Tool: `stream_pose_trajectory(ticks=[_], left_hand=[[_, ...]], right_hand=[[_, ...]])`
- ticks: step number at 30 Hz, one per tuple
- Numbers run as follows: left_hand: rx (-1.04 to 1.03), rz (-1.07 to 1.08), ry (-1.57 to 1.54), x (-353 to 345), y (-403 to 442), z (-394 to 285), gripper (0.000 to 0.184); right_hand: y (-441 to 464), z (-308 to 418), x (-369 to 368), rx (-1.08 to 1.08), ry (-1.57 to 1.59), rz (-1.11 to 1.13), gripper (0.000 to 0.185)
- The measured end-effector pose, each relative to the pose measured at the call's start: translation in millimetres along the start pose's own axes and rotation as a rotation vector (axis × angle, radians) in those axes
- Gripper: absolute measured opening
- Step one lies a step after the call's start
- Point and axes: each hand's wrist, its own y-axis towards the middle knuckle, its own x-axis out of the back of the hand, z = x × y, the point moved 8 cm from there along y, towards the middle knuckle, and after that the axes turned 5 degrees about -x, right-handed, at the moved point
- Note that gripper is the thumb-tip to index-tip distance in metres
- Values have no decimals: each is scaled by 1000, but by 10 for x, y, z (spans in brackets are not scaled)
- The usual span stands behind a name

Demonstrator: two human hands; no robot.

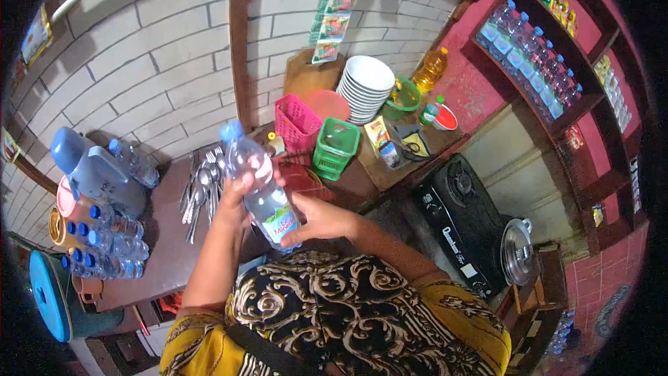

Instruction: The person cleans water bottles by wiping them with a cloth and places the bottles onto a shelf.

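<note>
A large clear water bottle point(259, 167) with a blue cap and a white and green label is held upright, slightly tilted, in front of my body. My left hand point(238, 195) is wrapped round its left side at mid-height. On the lower right side, my right hand point(316, 217) grips the bottle beside the label. Spoons and forks point(203, 184) lie on the brown counter point(163, 237) left of the bottle. Just to the right are a pink basket point(298, 120) and a green basket point(336, 147).
Several small bottles point(108, 244) and a blue jug point(111, 177) stand at the left. White bowls point(365, 90) are stacked at the back. A black gas stove point(459, 216) and a lidded pot point(516, 254) are at the right, below shelves with bottles point(529, 63).
</note>
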Motion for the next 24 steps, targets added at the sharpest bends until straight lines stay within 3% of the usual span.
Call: stream_pose_trajectory(ticks=[4,8,11,12,13,14,15,16,17,19,20,22,24], left_hand=[[51,54,-57,-267,216,263,57],[-8,55,49,-737,346,417,53],[66,67,34,-1036,442,657,57],[75,133,44,-1150,504,768,61],[62,131,115,-1288,509,814,67],[85,272,170,-1544,531,874,72],[120,360,228,-1737,544,966,75],[123,375,244,-1928,549,1037,78],[115,425,291,-2040,603,1130,78],[109,476,346,-2426,576,1218,91],[103,473,375,-2558,591,1268,97],[-66,495,468,-2741,702,1288,112],[-240,522,461,-2846,797,1347,111]], right_hand=[[-225,-46,275,81,-48,-61,92],[-624,47,599,121,95,-86,87],[-934,88,829,168,206,-64,79],[-994,5,975,180,202,-112,73],[-1073,-27,1170,217,-92,-228,65],[-1225,90,1224,291,-53,-247,61],[-1411,223,1297,165,-226,-283,66],[-1470,193,1325,218,-48,-201,70],[-1595,148,1468,297,-201,-347,68],[-1820,144,1542,206,-158,-272,74],[-2014,281,1680,332,-282,-392,72],[-2294,371,1910,502,-357,-578,66],[-2630,478,2262,429,-498,-691,64]])
